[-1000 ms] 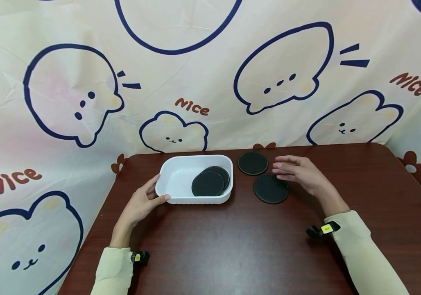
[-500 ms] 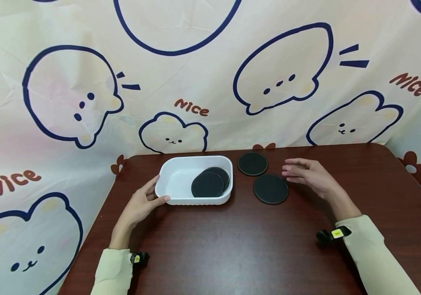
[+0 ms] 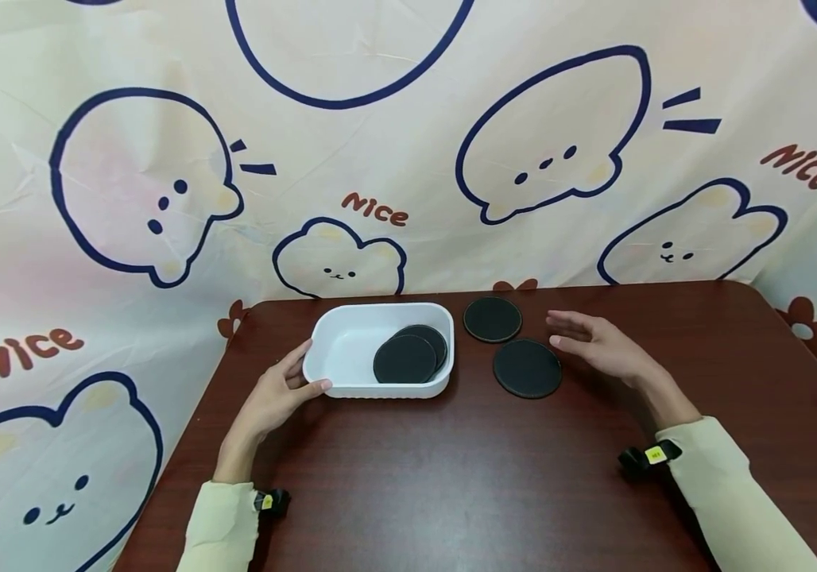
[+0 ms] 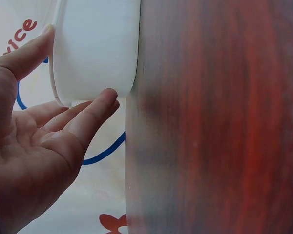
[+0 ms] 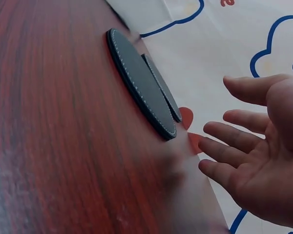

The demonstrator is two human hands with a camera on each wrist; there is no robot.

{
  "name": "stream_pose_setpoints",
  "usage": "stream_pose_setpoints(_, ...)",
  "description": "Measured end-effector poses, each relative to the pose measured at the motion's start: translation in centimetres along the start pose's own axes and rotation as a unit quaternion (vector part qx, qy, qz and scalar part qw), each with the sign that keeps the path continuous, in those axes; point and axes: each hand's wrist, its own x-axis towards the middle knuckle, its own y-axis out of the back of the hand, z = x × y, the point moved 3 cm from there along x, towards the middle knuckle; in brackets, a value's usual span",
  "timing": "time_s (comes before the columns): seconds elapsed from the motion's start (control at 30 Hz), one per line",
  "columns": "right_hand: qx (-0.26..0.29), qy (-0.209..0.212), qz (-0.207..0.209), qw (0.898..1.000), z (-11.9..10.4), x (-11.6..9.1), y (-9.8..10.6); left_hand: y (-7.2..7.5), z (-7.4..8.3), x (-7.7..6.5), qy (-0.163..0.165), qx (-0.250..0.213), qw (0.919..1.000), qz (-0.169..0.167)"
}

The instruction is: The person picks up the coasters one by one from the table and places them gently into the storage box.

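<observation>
A white plastic box (image 3: pixel 351 391) stands toward the back of the table. My left hand (image 3: pixel 272 397) holds its left end, thumb at the front rim and fingers along the side; in the left wrist view the thumb reaches the rim of the white wall (image 4: pixel 97 48). Inside the box, at its right, a round black coaster (image 3: pixel 404 360) overlaps another black coaster (image 3: pixel 439 340). Right of the box lie a stitched black coaster (image 3: pixel 527 369) and, behind it, a second one (image 3: pixel 492 319). Just right of these hovers my right hand (image 3: pixel 605 345), fingers spread and holding nothing.
The brown wooden table (image 3: pixel 451 477) ends at the back and left against a cream curtain (image 3: pixel 437 159) with cartoon prints. A black wrist camera (image 3: pixel 637 459) sits at the right sleeve, another black camera (image 3: pixel 276 502) at the left one.
My right hand has drawn back to the right from over the nearer loose coaster, and its fingers have spread a little. The left hand, box and coasters stay in place.
</observation>
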Motion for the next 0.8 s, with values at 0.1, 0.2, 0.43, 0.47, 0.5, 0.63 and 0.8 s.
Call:
stream_pose_setpoints(0.1,-0.012,0.010,-0.017,1.000,0.2,0.4,-0.2,-0.1,-0.1,0.0,0.000,-0.001,1.0000,-0.002)
stream_pose_setpoints(0.2,-0.031,0.020,-0.028,0.999,0.3,1.0,-0.6,-0.1,0.0,0.0,-0.001,-0.002,1.0000,-0.003)
stream_pose_setpoints(0.43,-0.101,0.042,-0.039,0.993,0.0,2.0,-1.6,-0.1,0.1,0.0,0.000,0.000,1.0000,0.000)
stream_pose_setpoints(0.47,-0.111,0.043,-0.040,0.992,-0.1,2.0,-1.8,0.0,0.1,0.0,0.000,0.000,1.0000,0.001)
stream_pose_setpoints(0.5,-0.119,0.046,-0.041,0.991,-0.1,2.1,-1.9,0.0,0.1,0.0,0.000,0.001,1.0000,0.002)
stream_pose_setpoints(0.63,-0.143,0.045,-0.049,0.987,-0.3,2.0,-2.3,0.1,0.0,-0.1,-0.003,0.002,1.0000,0.002)
stream_pose_setpoints(0.8,-0.166,0.046,-0.053,0.984,-0.6,1.9,-2.7,0.1,0.1,0.0,-0.004,0.003,1.0000,0.001)
